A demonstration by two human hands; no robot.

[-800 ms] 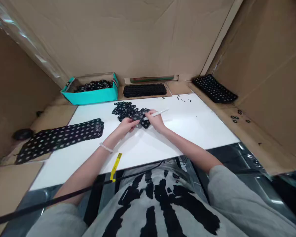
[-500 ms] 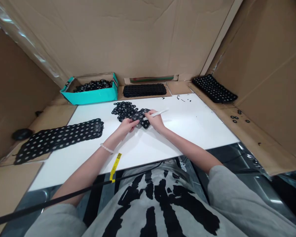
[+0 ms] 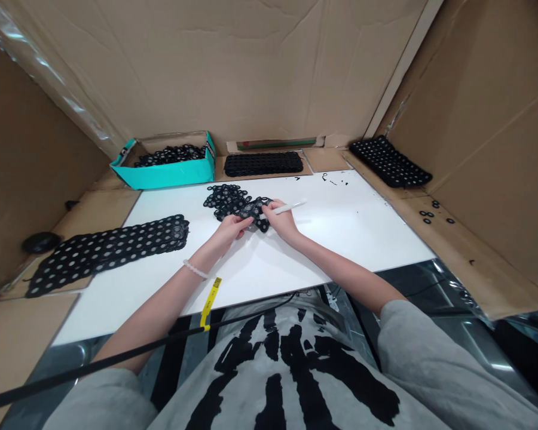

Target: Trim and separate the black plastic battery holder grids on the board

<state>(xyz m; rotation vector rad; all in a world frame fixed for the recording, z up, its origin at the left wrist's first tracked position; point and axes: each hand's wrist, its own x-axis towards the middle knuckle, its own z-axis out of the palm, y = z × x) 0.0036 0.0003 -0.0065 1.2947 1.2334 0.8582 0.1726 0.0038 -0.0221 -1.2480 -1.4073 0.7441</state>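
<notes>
My left hand (image 3: 234, 229) pinches the near edge of a small cluster of black rings with pale centres (image 3: 252, 209). Closed around a slim white pen-like tool (image 3: 290, 206) is my right hand (image 3: 280, 218); the tool's lower end points at the cluster and its tip is hidden by my fingers. A loose heap of the same black ring pieces (image 3: 225, 197) lies just behind and left of the cluster, on the white board (image 3: 341, 239). Whether the cluster is joined to the heap, I cannot tell.
Left lies a long black perforated strip (image 3: 112, 251), beside a round black object (image 3: 41, 243). A turquoise-sided box (image 3: 165, 175) holds more pieces. Black stacked strips (image 3: 263, 163) sit at the back, another black sheet (image 3: 390, 161) at right, near loose rings (image 3: 426, 214). A yellow-tagged black cable (image 3: 210, 304) crosses in front.
Both hands stay almost in place. The white tool and my right fingers have shifted very slightly, and the cluster's near end has moved a little left.
</notes>
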